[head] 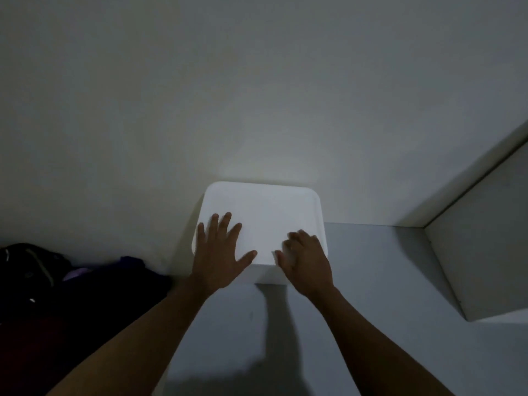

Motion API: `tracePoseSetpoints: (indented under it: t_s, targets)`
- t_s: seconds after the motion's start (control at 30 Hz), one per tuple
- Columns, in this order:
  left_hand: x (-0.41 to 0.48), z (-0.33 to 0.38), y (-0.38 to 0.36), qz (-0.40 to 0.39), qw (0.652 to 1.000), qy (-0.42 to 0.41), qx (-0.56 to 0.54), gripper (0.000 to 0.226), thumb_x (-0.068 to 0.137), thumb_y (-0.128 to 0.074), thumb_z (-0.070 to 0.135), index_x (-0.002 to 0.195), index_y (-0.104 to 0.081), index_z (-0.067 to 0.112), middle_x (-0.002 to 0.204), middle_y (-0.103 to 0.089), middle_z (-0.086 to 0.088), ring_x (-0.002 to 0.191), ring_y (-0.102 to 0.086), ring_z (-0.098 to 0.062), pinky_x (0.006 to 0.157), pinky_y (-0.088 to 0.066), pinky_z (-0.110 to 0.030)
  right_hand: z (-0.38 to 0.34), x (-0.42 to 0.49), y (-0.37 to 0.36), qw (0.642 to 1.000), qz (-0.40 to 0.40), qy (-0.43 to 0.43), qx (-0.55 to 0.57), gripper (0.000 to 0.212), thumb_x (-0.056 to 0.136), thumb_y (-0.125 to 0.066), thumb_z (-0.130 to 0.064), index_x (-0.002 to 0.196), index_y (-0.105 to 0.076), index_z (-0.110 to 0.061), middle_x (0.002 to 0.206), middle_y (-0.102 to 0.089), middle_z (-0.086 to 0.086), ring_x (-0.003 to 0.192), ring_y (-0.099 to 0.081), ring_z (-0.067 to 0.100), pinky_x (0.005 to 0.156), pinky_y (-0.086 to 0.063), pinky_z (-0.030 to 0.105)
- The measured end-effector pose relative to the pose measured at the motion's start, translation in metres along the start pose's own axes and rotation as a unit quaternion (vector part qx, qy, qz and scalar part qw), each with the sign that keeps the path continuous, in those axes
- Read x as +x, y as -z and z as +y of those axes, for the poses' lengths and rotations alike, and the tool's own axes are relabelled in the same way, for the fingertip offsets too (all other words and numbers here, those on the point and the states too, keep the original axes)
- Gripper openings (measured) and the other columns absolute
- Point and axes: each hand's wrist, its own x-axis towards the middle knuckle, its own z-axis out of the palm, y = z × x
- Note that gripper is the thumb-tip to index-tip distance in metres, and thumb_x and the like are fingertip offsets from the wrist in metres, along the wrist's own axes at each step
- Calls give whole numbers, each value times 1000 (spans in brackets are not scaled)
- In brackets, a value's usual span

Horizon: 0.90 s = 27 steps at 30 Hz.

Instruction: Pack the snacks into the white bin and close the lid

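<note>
White, stiff-looking plastic, the lid [263, 212] took the flat, spread left hand [221, 250] and curled right hand [307, 261] pressing near its front edge, and probably seated best pushed at the corners.

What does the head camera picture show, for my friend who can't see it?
Two bare hands rest on the closed lid of a white bin: the left hand flat with fingers spread, the right hand with fingers curled. The bin stands against a pale wall in dim light, and dark clothes lie to its left.
</note>
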Motion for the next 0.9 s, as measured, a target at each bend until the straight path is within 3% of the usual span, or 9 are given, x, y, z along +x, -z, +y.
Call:
tracePoseSetpoints:
  t_s: [0.1,0.3,0.43,0.53,0.67,0.77,0.9]
  targets:
    - [-40,15,-11,74,997,-14,-25,69,91,-33,66,142,-48,22,157,-35,-10,145,-29,-36,113,-21,-65,-1,-39,-7,1000,23,12,-11,34,97,-50,-41,116,-65,-17,131,-61,5,132,-48,26,113,-35,53]
    - [-93,23,-41,32,998,1,-53,87,86,-49,58,157,-13,24,165,-7,-9,152,1,-37,113,-20,-68,2,-86,-22,999,-16,-9,-36,56,99,-43,-41,151,-29,-26,162,-25,3,153,-11,26,119,-12,58]
    - [-92,18,-37,-11,997,14,-72,98,80,-55,56,156,3,35,166,8,-1,151,17,-29,113,-17,-69,2,-87,-24,999,-41,-19,-22,73,92,-59,-28,154,-22,-28,165,-15,1,154,0,23,118,-11,62]
    - [-90,20,-31,-32,997,25,-72,99,79,-56,58,155,4,37,166,9,2,150,21,-26,113,-13,-68,-3,-85,-20,998,-54,-29,-21,74,91,-58,-25,154,-20,-28,165,-11,-1,153,6,21,118,-10,65]
    - [-84,17,-26,-43,997,19,-61,96,80,-54,62,156,-2,35,166,2,-1,151,12,-29,116,-10,-67,-10,-79,-9,992,-93,-40,-69,71,95,-53,-38,155,-16,-28,166,-4,-1,151,15,21,116,4,68]
    - [-86,20,-22,-46,998,6,-43,97,84,-52,62,156,5,32,164,17,-3,149,20,-32,117,-5,-65,-18,-80,1,991,-99,-49,-79,74,97,-48,-45,157,-9,-29,165,8,-3,149,20,22,110,16,64]
    - [-116,27,-25,-35,996,-20,-75,95,87,-47,60,152,18,37,160,30,1,148,27,-28,119,6,-60,-34,-115,2,992,-83,-68,-67,72,97,-43,-45,157,-4,-31,161,16,-4,150,18,25,111,15,64]
